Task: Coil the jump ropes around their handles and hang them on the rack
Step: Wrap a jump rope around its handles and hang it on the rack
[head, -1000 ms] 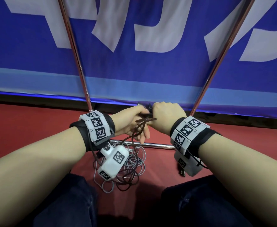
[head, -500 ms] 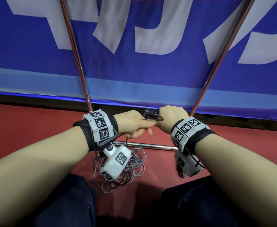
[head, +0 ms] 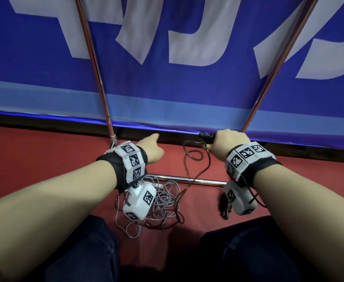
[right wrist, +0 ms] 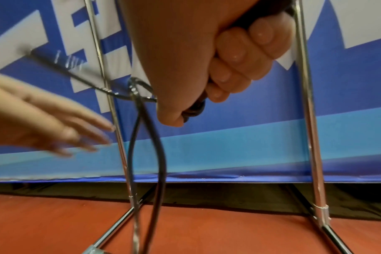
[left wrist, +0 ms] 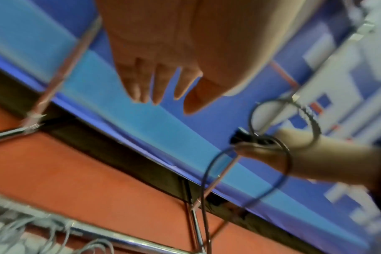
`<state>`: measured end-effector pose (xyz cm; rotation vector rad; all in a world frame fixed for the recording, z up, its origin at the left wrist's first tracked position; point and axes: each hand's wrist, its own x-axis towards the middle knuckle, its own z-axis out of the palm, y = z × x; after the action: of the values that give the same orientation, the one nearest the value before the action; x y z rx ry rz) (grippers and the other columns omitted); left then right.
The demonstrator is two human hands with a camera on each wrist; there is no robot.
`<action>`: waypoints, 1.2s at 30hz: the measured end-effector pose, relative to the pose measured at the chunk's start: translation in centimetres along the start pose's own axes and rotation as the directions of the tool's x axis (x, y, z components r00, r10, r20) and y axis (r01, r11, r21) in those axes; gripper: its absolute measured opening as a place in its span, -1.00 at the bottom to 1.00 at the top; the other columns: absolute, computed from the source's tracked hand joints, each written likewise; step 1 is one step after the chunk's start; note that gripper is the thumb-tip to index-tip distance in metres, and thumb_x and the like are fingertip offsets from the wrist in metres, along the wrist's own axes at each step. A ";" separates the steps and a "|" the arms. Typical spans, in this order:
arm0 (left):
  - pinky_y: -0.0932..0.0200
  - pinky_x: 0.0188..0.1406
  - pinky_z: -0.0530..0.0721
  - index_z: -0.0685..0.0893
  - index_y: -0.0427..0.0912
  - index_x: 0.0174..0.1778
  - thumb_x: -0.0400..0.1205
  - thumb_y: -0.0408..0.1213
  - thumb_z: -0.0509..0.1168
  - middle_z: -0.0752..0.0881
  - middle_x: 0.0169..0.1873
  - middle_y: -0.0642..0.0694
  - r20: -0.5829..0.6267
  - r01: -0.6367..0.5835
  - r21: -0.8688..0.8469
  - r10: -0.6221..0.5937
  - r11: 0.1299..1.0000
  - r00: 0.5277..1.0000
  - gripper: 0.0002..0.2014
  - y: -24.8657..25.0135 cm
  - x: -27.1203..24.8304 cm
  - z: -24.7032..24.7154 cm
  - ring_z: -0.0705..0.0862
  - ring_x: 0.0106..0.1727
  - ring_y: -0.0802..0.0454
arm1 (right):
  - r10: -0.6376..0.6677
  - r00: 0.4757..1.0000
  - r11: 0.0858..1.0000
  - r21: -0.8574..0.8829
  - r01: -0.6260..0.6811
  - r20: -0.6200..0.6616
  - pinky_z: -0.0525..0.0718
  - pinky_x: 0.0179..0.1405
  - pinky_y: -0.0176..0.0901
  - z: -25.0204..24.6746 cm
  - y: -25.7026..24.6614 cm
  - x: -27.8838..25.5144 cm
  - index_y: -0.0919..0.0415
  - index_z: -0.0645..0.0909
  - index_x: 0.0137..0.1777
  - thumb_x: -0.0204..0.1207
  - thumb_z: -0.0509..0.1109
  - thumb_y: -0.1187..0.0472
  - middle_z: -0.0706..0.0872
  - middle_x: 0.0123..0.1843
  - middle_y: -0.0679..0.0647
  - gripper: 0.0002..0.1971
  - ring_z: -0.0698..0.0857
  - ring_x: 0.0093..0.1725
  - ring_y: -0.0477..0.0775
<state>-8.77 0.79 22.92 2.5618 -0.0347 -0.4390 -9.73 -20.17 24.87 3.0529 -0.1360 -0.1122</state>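
Black jump-rope handle (head: pixel 206 136) gripped in right hand (head: pixel 227 144); dark rope (head: pixel 195 159) trails to grey coils (head: pixel 165 202) on red floor (head: pixel 45 151) by chrome rack (head: pixel 187 179). Left hand (head: pixel 149 147) free, fingers extended.

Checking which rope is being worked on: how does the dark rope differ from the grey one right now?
The dark jump rope hangs from a handle gripped by the right hand; the grey jump rope is held by neither hand. The dark one trails in open loops; the grey one lies in a tangled heap. Both reach the red floor.
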 end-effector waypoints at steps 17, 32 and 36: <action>0.22 -0.11 0.74 0.59 -0.47 0.00 0.59 -0.59 0.30 0.72 -0.19 -0.29 0.083 0.040 -0.806 0.046 0.590 0.995 -0.90 3.8 -1.8 1.3 0.77 -0.34 0.03 | -0.071 0.997 0.996 -0.057 0.068 -0.044 0.45 -0.19 -0.14 -1.0 -3.0 0.2 0.09 0.50 -0.15 0.58 0.26 -0.19 0.55 -0.22 0.04 -0.66 0.58 -0.17 0.17; 0.01 0.20 0.49 0.63 -0.03 0.10 0.11 0.39 0.21 0.44 0.15 -0.08 0.160 -0.069 -0.279 0.117 0.958 0.980 -0.24 5.3 -2.8 1.9 0.50 0.18 -0.08 | -0.088 0.995 0.994 -0.065 0.085 -0.040 0.44 -0.21 -0.13 -2.5 -2.8 -1.3 0.15 0.47 -0.21 0.60 0.25 0.00 0.52 -0.27 0.04 -0.75 0.53 -0.23 0.15; 0.13 -0.35 0.33 0.46 -0.07 -0.35 0.46 -0.01 0.25 0.50 -0.36 0.00 0.189 -0.075 -0.355 0.150 0.932 0.970 -0.78 5.6 -3.0 1.8 0.43 -0.29 0.03 | -0.133 0.990 0.985 -0.117 0.126 -0.052 0.46 -0.22 -0.13 -2.4 -4.0 -1.6 0.14 0.47 -0.21 0.58 0.23 0.15 0.63 -0.18 0.07 -0.85 0.52 -0.23 0.15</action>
<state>-11.82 -4.53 25.27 2.1462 -0.1673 -0.6158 -10.75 -15.85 27.00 2.9459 0.0709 -0.0355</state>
